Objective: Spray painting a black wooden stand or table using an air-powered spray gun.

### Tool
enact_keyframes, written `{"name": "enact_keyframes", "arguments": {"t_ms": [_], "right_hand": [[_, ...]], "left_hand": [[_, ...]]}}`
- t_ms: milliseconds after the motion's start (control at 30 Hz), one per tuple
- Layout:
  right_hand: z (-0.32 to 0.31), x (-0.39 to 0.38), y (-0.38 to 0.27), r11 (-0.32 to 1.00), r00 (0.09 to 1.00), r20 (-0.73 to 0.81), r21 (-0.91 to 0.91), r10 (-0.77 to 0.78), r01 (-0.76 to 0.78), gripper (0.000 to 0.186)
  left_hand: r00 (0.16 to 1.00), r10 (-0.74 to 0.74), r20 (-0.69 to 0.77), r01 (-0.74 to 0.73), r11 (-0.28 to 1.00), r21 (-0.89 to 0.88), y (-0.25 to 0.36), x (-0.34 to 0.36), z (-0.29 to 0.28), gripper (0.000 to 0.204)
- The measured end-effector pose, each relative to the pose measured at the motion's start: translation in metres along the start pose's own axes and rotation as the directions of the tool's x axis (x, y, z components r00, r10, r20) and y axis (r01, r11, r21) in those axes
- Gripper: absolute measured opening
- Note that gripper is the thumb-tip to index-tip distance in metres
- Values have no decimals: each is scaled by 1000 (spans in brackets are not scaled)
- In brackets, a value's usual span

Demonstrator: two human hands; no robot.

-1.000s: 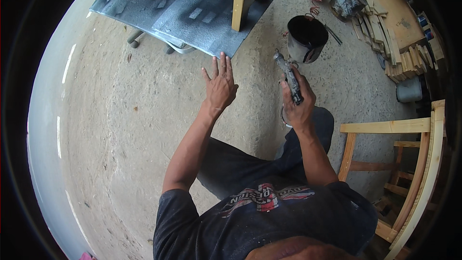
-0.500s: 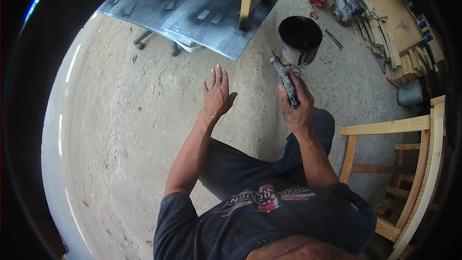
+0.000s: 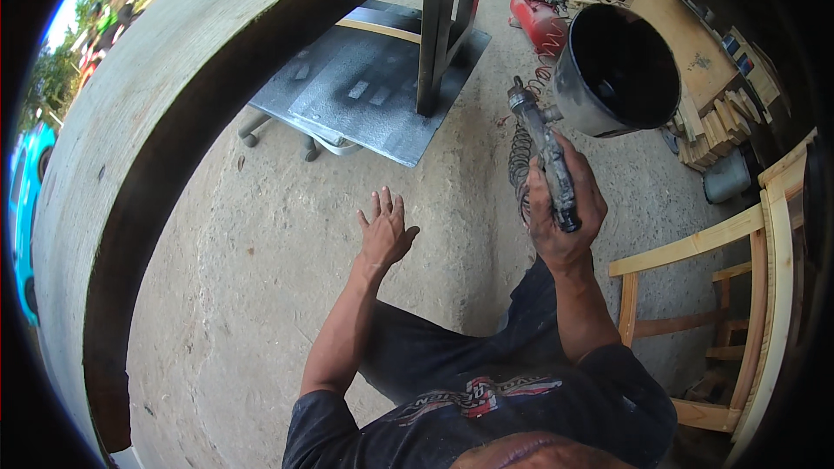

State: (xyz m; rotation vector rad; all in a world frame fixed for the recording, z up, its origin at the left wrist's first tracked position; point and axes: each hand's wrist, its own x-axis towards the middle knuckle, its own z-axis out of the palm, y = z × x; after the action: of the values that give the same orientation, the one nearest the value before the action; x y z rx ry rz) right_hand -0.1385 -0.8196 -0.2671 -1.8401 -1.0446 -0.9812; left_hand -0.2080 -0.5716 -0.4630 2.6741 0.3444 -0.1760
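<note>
The right hand (image 3: 565,217) is closed around the grip of a spray gun (image 3: 546,152), raised with its black cup (image 3: 618,69) tilted up beside it. The left hand (image 3: 385,233) hangs open, fingers spread, touching nothing, above the concrete floor (image 3: 261,295). Ahead lies a paint-speckled grey sheet (image 3: 373,91); an unfinished wooden frame (image 3: 695,247) stands at the right.

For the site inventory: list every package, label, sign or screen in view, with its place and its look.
No packages, signs or screens show clearly.
Printed emblem: on the chest of the person's dark shirt, lower middle; a band in red, white and grey.
Small blue and white patches: on the wooden board at upper right, perhaps labels; too small to tell.
</note>
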Motion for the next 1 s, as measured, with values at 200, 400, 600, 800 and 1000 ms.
{"name": "enact_keyframes", "arguments": {"t_ms": [200,400,600,800,1000], "right_hand": [[1,14,4,999,998,-58,35,23,-21,41],[5,15,6,994,993,-117,113,10,3,42],[4,11,-7,997,997,-44,35,68,-66,43],[15,-39,-1,977,972,142,73,187,-198,48],[25,-70,-4,961,940,261,106,221,-256,50]], "left_hand": [[1000,-22,17,22,1000,3,4,-1,-5,83],[1000,-6,23,6,1000,-1,4,-6,-6,81],[998,-17,66,14,999,43,-3,-5,2,75],[994,12,105,-18,999,48,-8,-5,3,64],[991,15,134,-21,999,43,-10,-3,-1,58]]}}
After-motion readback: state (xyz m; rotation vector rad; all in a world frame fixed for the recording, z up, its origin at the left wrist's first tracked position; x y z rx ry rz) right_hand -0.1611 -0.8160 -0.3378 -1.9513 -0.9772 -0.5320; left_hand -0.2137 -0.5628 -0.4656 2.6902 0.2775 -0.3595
